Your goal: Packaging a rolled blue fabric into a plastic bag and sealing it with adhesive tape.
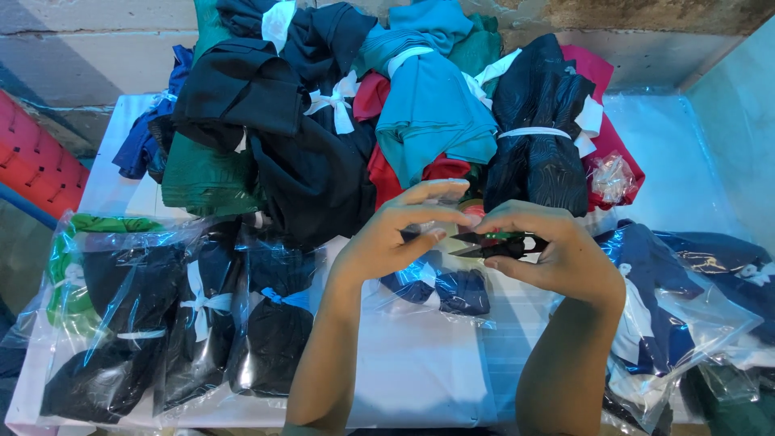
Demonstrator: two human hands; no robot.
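My right hand [557, 250] grips small black thread snips [492, 244] with green on the handle, blades pointing left. My left hand [400, 230] is raised just left of the blades, fingers curled, pinching something thin and clear that I cannot make out. Under both hands lies a clear plastic bag with dark blue cloth [440, 287] on the white table [420, 371].
A heap of tied cloth bundles, black [307, 161], teal [432, 113], green [206, 173] and red [379, 173], fills the back. Bagged dark garments [161, 315] lie at left, more bagged blue ones [694, 291] at right. A red crate [32, 161] stands off the table's left.
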